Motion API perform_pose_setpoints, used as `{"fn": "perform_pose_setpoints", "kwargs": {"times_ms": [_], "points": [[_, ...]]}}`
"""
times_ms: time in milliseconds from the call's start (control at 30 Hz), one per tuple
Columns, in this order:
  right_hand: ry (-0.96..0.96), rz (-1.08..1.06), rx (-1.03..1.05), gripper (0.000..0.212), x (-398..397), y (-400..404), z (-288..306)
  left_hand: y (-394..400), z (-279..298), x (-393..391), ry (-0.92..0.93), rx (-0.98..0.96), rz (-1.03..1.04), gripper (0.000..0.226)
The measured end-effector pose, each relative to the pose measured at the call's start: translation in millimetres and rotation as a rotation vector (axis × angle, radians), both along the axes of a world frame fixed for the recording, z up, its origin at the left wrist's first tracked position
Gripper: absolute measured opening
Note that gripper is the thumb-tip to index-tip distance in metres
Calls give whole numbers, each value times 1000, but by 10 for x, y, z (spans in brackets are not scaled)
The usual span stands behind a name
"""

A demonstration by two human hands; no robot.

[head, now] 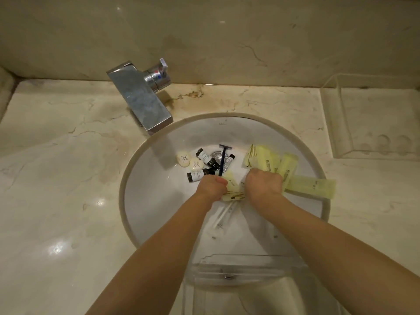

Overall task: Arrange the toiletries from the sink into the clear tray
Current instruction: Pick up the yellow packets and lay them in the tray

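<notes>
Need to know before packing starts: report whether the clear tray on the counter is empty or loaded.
Empty. The clear tray on the right counter shows only bare marble through its base.

Print on soaps [183, 158], bottles [203, 155], yellow packets [261, 160]: too blurred, nothing readable.

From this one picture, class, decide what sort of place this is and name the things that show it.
Probably a hotel bathroom: a round basin set in a marble counter under a chrome tap, with guest-size miniature bottles, wrapped soaps and yellow sachets lying in it.
</notes>
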State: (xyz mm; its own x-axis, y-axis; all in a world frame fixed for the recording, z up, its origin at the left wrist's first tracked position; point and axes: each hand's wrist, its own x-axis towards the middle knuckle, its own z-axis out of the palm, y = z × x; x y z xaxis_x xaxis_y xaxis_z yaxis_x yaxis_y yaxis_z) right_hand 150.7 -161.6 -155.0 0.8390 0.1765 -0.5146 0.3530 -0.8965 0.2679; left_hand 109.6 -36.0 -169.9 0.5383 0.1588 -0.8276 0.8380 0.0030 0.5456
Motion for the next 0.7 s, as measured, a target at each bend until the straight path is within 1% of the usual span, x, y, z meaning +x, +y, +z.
{"fn": "perform_pose_setpoints", "kwargs": {"times_ms": [67,133,200,233,333,467,567,633,700], "points": [[-36,37,0,35,-20,10,-27,16,9,0,0,-3,12,22],[-27,88,0,52,-118,36,-62,27,25,-8,8,0,28,14],[0,121,5,59,-230,66,-111,58,14,-22,10,22,26,18],[-3,120,10,61,-258,79,-140,78,4,-29,8,29,17,17],[-16,72,-1,62,-182,125,-141,145,13,-30,6,44,5,4],[59,137,-100,53,-3,146,-56,190,77,-58,13,46,-13,10],[72,159,-127,57,47,142,-60,195,130,-99,2,49,-21,14],[60,122,-82,64,24,142,-51,192,160,-131,-22,49,-29,8],[38,81,33,73,-16,145,-17,186,175,-168,-66,70,-43,10]]}}
